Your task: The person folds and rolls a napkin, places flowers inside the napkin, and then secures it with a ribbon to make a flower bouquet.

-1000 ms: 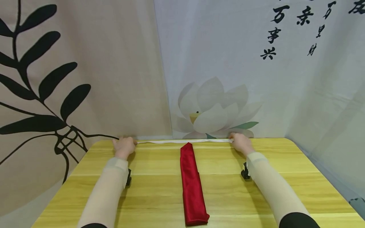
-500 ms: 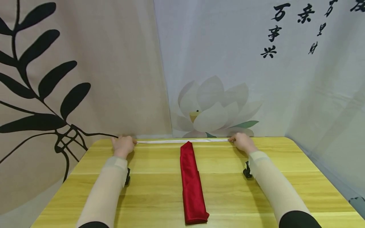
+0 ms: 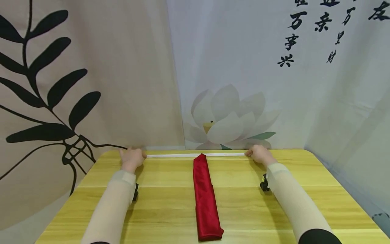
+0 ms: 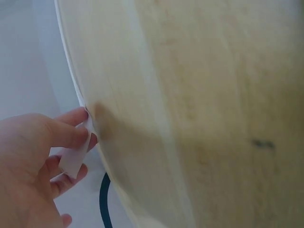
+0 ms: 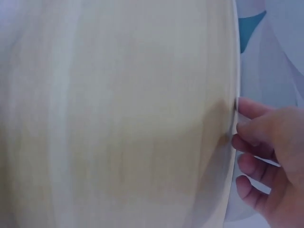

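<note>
A narrow white strip (image 3: 170, 156), flat like ribbon or tape, stretches straight along the far edge of the table in the head view. Its left end is pinched by my left hand (image 3: 132, 159), and a short tail of the strip (image 4: 73, 161) hangs past the fingers in the left wrist view. My right hand (image 3: 259, 155) pinches the other end between thumb and forefinger; in the right wrist view that hand (image 5: 278, 147) is at the table edge with the remaining fingers loosely bent. Between the arms lies a long folded red satin cloth (image 3: 207, 203), its far tip overlapping the strip.
The wooden table (image 3: 164, 210) carries the cloth lengthwise. Behind it hangs a pale curtain (image 3: 137, 84) printed with dark leaves, a lotus and black characters, right up against the table's far edge.
The strip was slightly wavy a second ago and is now pulled straight. It has come a little nearer from the far edge. The red cloth stays in place.
</note>
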Action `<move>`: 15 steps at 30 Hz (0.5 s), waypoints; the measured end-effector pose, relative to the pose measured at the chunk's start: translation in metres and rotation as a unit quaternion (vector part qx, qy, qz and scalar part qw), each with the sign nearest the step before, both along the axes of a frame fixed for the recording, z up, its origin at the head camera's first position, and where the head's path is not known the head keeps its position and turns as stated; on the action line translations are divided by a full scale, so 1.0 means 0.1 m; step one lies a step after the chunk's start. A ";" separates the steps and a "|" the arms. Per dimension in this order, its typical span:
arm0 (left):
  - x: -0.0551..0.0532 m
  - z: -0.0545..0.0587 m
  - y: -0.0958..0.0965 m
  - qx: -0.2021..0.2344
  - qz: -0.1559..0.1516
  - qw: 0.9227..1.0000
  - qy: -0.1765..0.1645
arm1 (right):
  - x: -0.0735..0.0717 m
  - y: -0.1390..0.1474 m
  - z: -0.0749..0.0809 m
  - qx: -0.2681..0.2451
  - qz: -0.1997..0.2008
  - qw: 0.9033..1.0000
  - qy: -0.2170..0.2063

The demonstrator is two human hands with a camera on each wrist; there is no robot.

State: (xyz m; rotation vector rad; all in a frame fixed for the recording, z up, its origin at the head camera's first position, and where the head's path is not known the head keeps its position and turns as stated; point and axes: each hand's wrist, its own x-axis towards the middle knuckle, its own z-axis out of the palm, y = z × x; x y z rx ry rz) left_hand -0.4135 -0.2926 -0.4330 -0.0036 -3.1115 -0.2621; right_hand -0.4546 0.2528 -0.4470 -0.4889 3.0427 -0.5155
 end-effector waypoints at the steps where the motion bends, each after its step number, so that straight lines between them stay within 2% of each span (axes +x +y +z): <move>1: 0.01 0.00 -0.01 0.005 -0.001 1.000 -0.002 | 0.01 0.01 0.00 -0.010 0.002 1.000 -0.005; 6: 0.08 -0.02 -0.06 0.032 0.000 0.999 -0.010 | 0.06 0.08 -0.02 -0.059 0.027 0.998 -0.013; 9: 0.10 -0.04 -0.12 0.066 0.003 0.998 -0.017 | 0.09 0.12 -0.04 -0.090 0.029 0.995 -0.022; 12: 0.12 -0.06 -0.18 0.114 0.013 0.993 -0.025 | 0.11 0.13 -0.06 -0.136 0.009 0.990 -0.046; 15: 0.15 -0.08 -0.24 0.153 0.021 0.988 -0.028 | 0.13 0.12 -0.09 -0.169 -0.031 0.984 -0.054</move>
